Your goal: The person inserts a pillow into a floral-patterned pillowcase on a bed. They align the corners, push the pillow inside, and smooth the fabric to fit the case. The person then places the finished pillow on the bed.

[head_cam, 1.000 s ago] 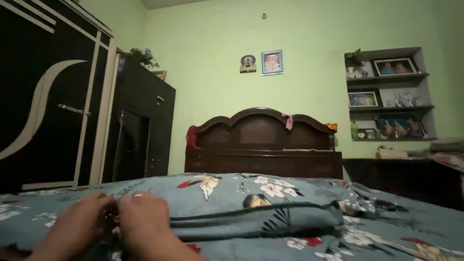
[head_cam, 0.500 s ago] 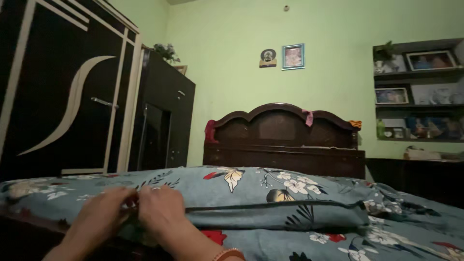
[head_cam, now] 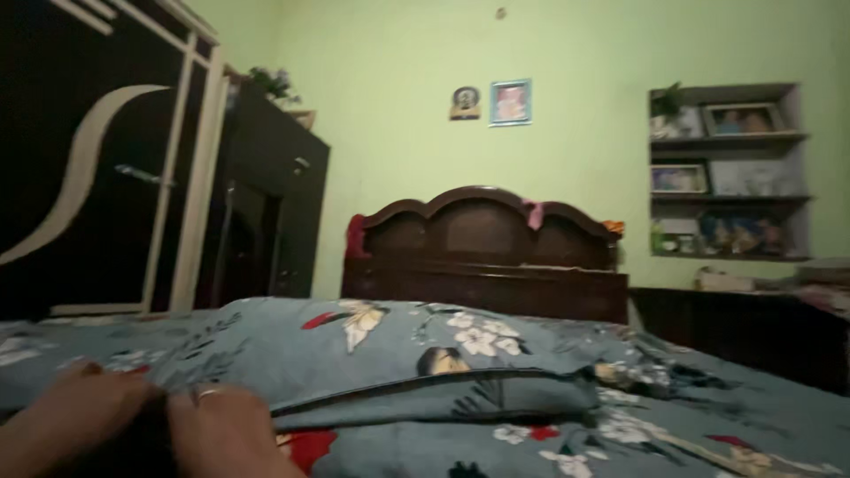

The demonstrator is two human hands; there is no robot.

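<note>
A grey-blue floral pillow [head_cam: 398,367] with a dark piped edge lies across a bed covered in a matching floral sheet [head_cam: 691,425]. My left hand [head_cam: 75,420] and my right hand [head_cam: 221,429], with a ring on one finger, are side by side at the pillow's near left end. Both pinch the fabric there with closed fingers. What lies between the two hands is dark and hidden.
A dark wooden headboard [head_cam: 482,239] stands behind the pillow against a green wall. A tall dark wardrobe [head_cam: 97,168] and a dark cabinet [head_cam: 270,212] stand on the left. Wall shelves [head_cam: 726,173] with framed pictures are on the right, above a low dark counter [head_cam: 753,310].
Both hands have dropped lower and moved left in view, still bunched at the pillow's end. The camera has shifted and the picture is now blurred.
</note>
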